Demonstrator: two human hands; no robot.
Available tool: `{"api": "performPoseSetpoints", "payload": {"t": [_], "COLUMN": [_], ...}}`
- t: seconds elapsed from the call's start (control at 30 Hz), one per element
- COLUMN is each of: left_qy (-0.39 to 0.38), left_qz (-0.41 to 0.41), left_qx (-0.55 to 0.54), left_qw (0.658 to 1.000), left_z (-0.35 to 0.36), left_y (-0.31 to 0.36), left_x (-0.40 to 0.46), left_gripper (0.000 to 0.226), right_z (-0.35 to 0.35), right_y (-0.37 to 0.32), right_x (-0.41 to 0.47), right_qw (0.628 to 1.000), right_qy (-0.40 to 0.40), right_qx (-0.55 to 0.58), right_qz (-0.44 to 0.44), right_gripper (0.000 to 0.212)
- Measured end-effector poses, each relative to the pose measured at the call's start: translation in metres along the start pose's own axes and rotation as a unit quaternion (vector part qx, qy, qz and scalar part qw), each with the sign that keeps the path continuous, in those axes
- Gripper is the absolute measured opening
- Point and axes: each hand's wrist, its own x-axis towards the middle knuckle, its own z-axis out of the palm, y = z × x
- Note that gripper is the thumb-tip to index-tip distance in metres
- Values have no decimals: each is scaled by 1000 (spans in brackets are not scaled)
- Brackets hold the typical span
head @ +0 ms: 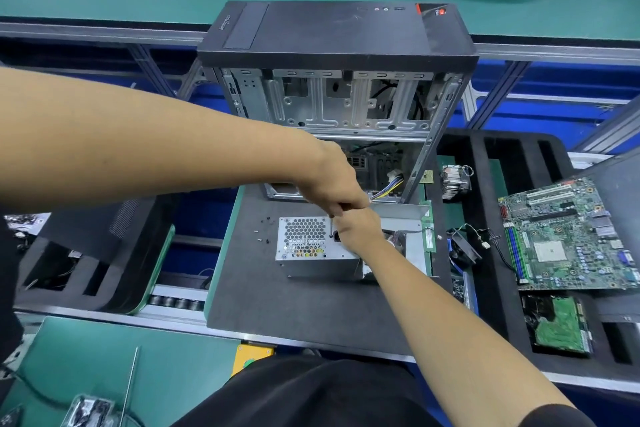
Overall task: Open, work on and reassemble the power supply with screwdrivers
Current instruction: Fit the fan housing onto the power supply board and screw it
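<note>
The power supply point(311, 246) sits on the dark grey mat point(277, 298), right in front of the open computer case point(332, 80), with its honeycomb vent grille facing up toward me. I take the power supply as my landmark for everything else.

My left hand point(334, 184) reaches in from the left and hovers over the power supply's far right corner; its fingers are curled down tight around something thin and dark there, though I cannot tell exactly what it is. My right hand point(360, 230) comes up from below and lies on the power supply's right end, just under my left hand and touching it. Its fingers are bent over the top edge of the metal box, but how firmly they close I cannot tell, since my left hand covers their tips.

A few small dark screws point(262, 229) lie loose on the mat just left of the power supply. A bundle of coloured wires point(391, 185) shows inside the case just beyond it. A bent sheet-metal cover point(412, 218) lies against its right side. Well to the right of the power supply, a green motherboard point(568, 236) rests on a black foam tray point(485, 184), with a small black fan point(464, 248) between them.
</note>
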Motion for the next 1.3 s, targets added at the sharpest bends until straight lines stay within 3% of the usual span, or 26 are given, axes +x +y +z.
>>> {"api": "performPoseSetpoints", "payload": {"t": [0.03,0.2,0.43,0.53,0.73,0.9,1.03,1.13,1.23,1.3], "left_qy": [9,23,19,5,59,49,-3,16,53,53], "left_qz": [31,35,28,-27,11,52,-29,-15,24,36], "left_qx": [-1,-16,-114,-97,-76,-129,-150,-173,-150,-135], "left_qw": [999,999,993,995,995,989,988,985,987,989], "left_z": [0,5,12,12,7,18,25,26,21,20], "left_y": [-3,-8,-6,-4,-6,-9,-12,-14,-17,-18], "left_x": [1,1,8,7,7,12,10,12,7,6], "left_gripper": [14,10,21,20,3,24,32,19,7,16], "right_z": [1,1,0,2,2,1,-1,0,0,0], "right_y": [0,1,0,2,5,2,0,1,0,0], "right_x": [1,1,-1,0,0,-3,-2,0,-2,-1], "right_qw": [1000,1000,1000,998,998,1000,998,998,998,997], "right_qy": [2,-2,10,29,8,10,11,20,13,13], "right_qx": [8,19,20,-24,-46,-17,-32,-28,-46,-58], "right_qz": [2,6,-13,-53,-36,-18,-48,-43,-43,-48], "right_gripper": [17,13,15,22,23,19,21,33,21,15]}}
